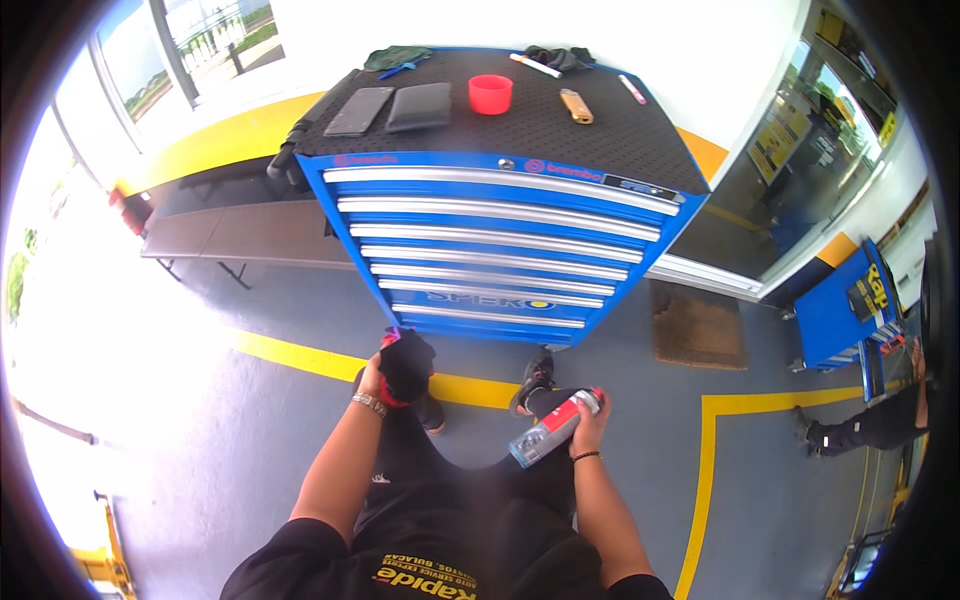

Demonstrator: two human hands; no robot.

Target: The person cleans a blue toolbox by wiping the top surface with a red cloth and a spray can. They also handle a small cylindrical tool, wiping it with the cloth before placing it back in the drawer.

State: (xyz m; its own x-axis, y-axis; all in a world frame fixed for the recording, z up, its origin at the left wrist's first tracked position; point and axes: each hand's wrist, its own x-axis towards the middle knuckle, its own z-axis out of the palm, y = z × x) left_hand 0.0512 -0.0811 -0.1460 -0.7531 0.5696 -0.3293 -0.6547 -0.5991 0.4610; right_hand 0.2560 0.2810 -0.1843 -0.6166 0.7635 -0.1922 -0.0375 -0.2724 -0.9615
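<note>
Position: person stands facing a blue tool cabinet (500, 250), drawers all shut, feet at the yellow floor line (300, 357) just before its base
Right hand (590, 425): fingers curled round a spray can (553, 428), held tilted with its red capped end up by the fingers and its base lower left, across the front of the body; the grip looks suited to carrying, not spraying
Left hand (385, 380): clenched on a bunched black and red cloth or glove (405, 362); which of the two cannot be told; a watch (369, 402) sits on the wrist
Cabinet top: black mat carrying a red cup (490, 93), two flat dark cases (392, 108), a yellow-handled tool (576, 105) and a white marker (535, 65), laid well apart, none near either hand
Surroundings: a low bench (240, 232) stands left of the cabinet; another person's leg (860, 430) shows at far right, clear of the hands
</note>
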